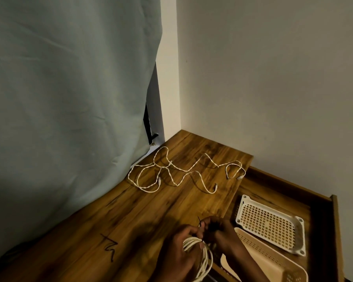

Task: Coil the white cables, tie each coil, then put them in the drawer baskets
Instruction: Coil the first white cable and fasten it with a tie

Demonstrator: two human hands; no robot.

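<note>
A coiled white cable (207, 259) hangs over the front of the wooden table (130, 216). My left hand (181, 251) grips the coil from the left. My right hand (222, 233) pinches a thin black tie (200, 222) at the top of the coil, its tail sticking up. Loose white cables (171, 174) lie tangled across the back of the table, one looped near the right edge (234, 169). In the open drawer (322, 210) on the right sit a white mesh basket (271, 222) and a beige basket (273, 261).
A grey-green curtain (69, 98) hangs along the table's left side. A plain wall (273, 78) stands behind. More black ties (109, 248) lie on the table to the left of my hands.
</note>
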